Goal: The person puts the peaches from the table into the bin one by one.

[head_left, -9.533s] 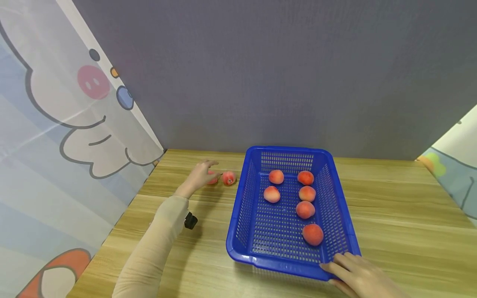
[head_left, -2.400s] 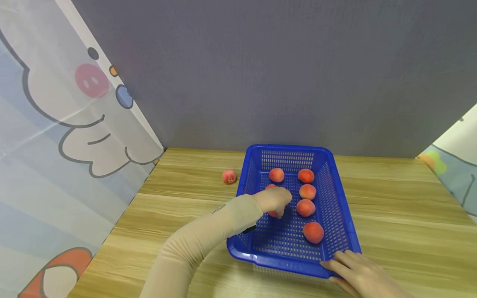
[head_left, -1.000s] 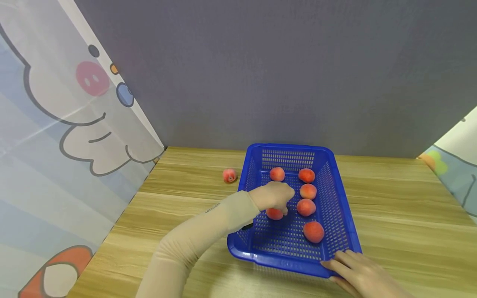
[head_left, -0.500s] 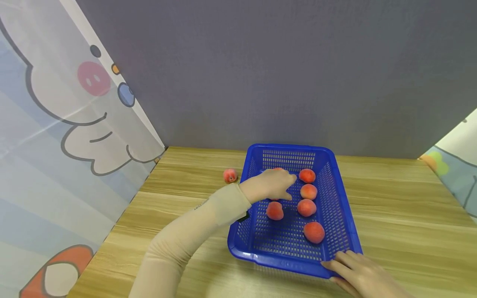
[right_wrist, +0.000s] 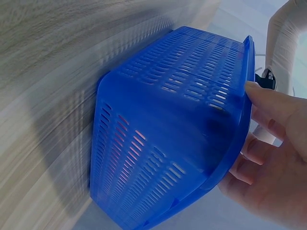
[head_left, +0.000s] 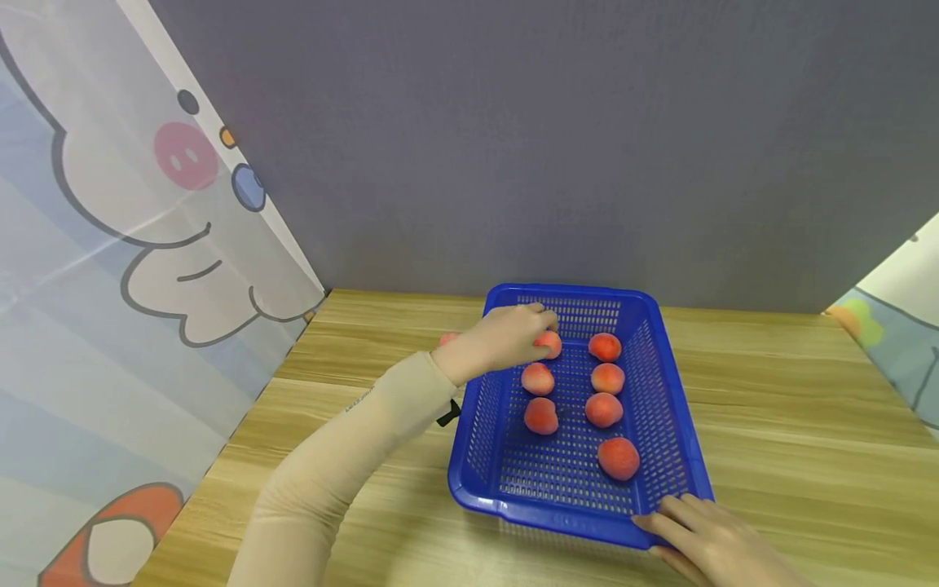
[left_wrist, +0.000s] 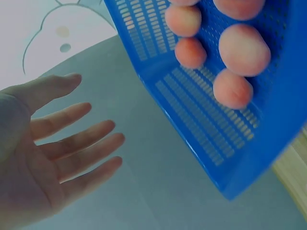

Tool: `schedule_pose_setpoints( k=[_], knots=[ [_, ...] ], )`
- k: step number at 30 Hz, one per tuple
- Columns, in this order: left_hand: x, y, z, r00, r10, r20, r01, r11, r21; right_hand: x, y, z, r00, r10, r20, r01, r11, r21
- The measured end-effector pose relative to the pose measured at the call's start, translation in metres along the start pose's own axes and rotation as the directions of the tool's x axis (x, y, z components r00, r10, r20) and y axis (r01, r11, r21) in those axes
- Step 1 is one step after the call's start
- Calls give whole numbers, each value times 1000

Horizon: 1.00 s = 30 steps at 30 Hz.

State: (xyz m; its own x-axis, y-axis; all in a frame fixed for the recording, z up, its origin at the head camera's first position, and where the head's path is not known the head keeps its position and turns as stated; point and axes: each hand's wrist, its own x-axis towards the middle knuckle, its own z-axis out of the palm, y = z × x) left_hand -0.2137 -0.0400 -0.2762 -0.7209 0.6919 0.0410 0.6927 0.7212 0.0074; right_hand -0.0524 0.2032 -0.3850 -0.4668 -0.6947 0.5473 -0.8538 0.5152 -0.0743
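Observation:
A blue plastic basket (head_left: 480,507) with perforated walls holds several orange-red peaches in two columns. The nearest peach of the left column (head_left: 541,417) lies apart from the one behind it (head_left: 538,379). My left hand (head_left: 513,336) is above the basket's left rim, overlapping the back left peach (head_left: 548,345) in the head view. The left wrist view shows this hand (left_wrist: 72,153) with fingers spread and nothing in them. With my right hand (head_left: 700,534) I grip the near right corner of the rim; the right wrist view shows the thumb (right_wrist: 271,103) against the rim.
On the wooden table (head_left: 381,326), left of the basket, lies a red fruit (head_left: 448,337), mostly hidden behind my left wrist. A grey wall (head_left: 550,147) rises at the table's back edge. A cartoon-printed sheet (head_left: 147,285) hangs along the left side.
Earlier my left hand set a peach down in the left column and let go of it. Since then the hand has lifted and moved back and left. My right hand stays on the rim.

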Motion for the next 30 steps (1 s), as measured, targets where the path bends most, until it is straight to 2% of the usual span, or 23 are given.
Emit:
schedule_pose_setpoints(
  k=[4,7,12,18,23,30],
  knots=[
    [-6,-12,-3,995,5,-96,-6,1000,-13,0,1,1,1000,-7,-2,7,1000,12],
    [-10,-20,-4,991,-10,-133,8,1000,-18,0,0,0,1000,-3,-4,3,1000,12],
    [-14,-36,-1,978,-101,-184,90,994,-66,2,0,-1,1000,1,-9,-1,1000,0],
    [-18,-61,15,942,-214,-258,182,973,-143,1,1,0,1000,-12,-6,12,1000,16],
    [-23,-79,30,921,-292,-257,233,943,-236,0,1,1,1000,-11,-11,11,1000,15],
    [-29,-96,47,915,-329,-234,264,926,-270,0,2,2,999,-25,-32,26,999,20]
  ],
)
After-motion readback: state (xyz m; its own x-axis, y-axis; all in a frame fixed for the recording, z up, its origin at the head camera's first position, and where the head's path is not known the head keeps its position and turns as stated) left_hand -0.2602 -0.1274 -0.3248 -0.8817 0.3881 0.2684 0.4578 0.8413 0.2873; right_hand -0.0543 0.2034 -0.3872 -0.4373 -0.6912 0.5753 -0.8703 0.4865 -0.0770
